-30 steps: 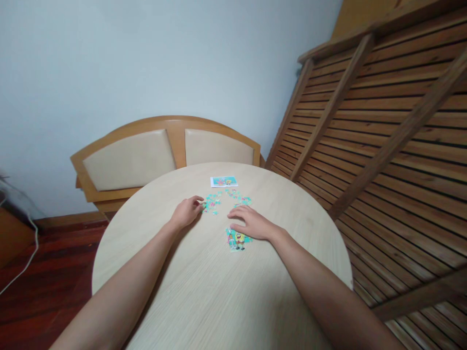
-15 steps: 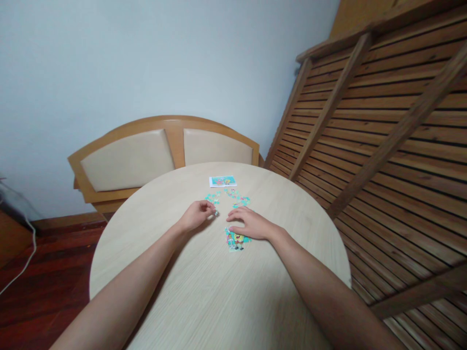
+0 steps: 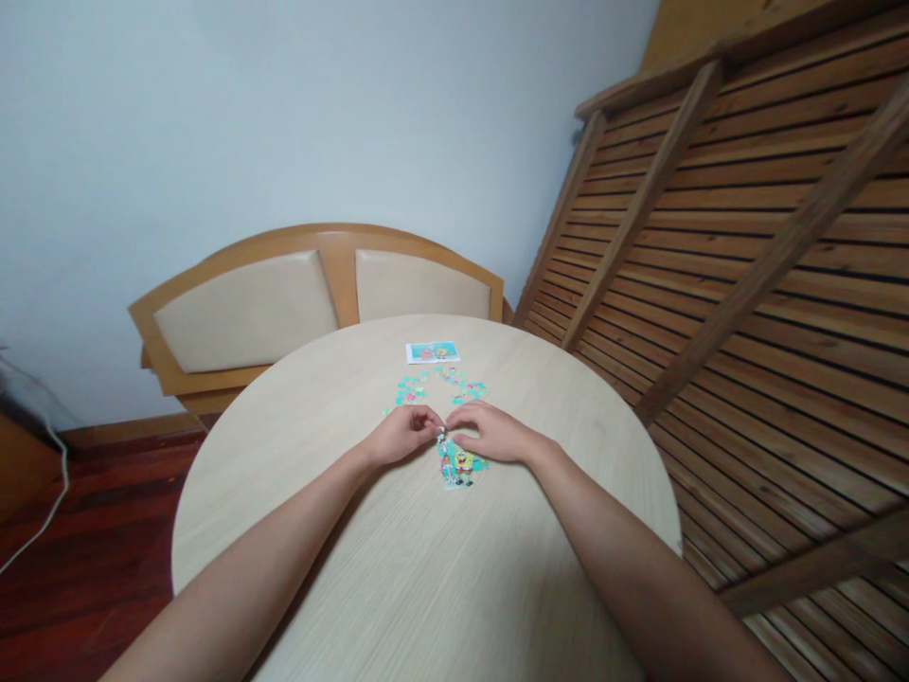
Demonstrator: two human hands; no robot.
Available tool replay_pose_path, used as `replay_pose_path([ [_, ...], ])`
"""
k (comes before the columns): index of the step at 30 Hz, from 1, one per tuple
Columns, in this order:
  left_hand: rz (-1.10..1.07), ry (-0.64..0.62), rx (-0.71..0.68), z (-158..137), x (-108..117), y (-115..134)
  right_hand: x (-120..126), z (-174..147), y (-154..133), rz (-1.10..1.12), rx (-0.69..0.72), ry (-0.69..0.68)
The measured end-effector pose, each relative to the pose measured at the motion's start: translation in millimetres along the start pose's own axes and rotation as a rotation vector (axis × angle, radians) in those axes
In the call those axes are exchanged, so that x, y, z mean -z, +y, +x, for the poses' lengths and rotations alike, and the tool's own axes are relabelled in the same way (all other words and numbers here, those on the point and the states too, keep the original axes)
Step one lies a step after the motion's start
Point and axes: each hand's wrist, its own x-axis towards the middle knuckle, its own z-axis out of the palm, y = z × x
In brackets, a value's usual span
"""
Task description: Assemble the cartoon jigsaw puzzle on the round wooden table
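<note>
I look down through the head camera, and a pale wall fills the far side of my view. A slatted wooden panel slants along the right. Below me spreads a round table, its far edge close to a wooden headboard with cream pads. My right hand lies low over the table, fingers held together and slightly curled, thumb apart from them at the top edge of the joined puzzle. My left hand meets it from the other side, thumb and forefinger pinching. The joined puzzle sits just below both hands, a yellow figure on it. Farther off lies a printed card, and between it and my hands are scattered loose pieces. Smallest is what I seem to be pinching, a puzzle piece at the puzzle's upper left corner, too tiny to read clearly.
</note>
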Motion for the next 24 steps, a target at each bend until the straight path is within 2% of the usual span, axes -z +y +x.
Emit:
replay_pose_path([
  [18,0.032,0.011,0.028,0.1,-4.4,-3.3,0.5,-0.5,0.4,0.016,0.006,-0.036],
  [24,0.045,0.010,-0.003,0.0,-4.3,-4.2,0.9,-0.4,0.0,0.014,0.000,-0.051],
])
